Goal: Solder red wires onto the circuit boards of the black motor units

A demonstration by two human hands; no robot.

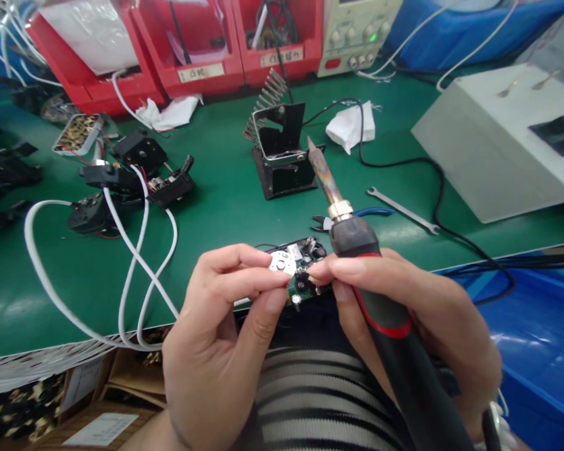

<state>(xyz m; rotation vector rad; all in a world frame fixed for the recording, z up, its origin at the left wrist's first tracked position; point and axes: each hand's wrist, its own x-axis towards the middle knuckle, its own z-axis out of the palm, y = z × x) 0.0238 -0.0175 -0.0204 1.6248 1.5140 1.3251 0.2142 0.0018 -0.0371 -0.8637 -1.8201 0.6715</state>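
1. At the lower centre of the frame, the left hand pinches a small green circuit board between thumb and forefinger, closing on its left edge beside a round silver disc mounted on it.
2. The right hand is wrapped round the black, red-banded handle of a soldering iron. Its forefinger and thumb tips touch the right side of the circuit board.
3. The circuit board sits between the two hands, held in the air over the near edge of the green table mat and above a striped garment.
4. The soldering iron slants up and to the left, and its discoloured metal tip ends just in front of the black iron stand at upper centre.
5. Right of the iron lie blue-handled cutters and a flat wrench, near each other.
6. At the left, white cables loop over the mat past a cluster of black parts.
7. Along the top edge stand red bins and a beige power supply. A pale grey box fills the upper right.
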